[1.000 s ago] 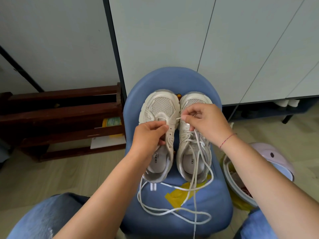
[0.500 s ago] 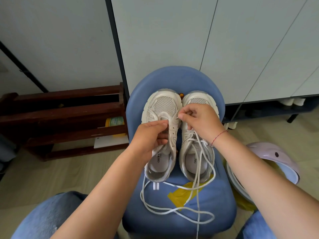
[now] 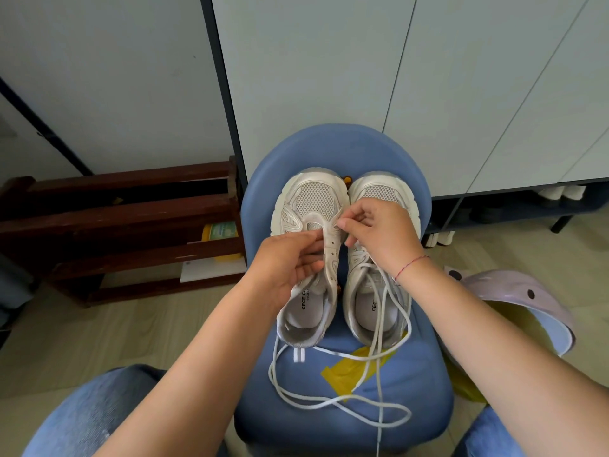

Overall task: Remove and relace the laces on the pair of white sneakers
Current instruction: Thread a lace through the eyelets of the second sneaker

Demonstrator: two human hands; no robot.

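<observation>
Right hand point(image 3: 379, 232): shifted left since earlier, pinches a lace point(image 3: 329, 404) tip beside the left sneaker point(image 3: 313, 199) eyelets. Left hand point(image 3: 290, 262): grips that sneaker's eyelet flap. Right sneaker point(image 3: 379, 192) alongside, both on the blue chair point(image 3: 329, 146).

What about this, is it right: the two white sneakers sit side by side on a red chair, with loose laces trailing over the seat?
Not quite. The chair is blue, not red, as the head view shows. The rest holds: the two white sneakers sit side by side on it, with loose laces trailing over the seat.
</observation>
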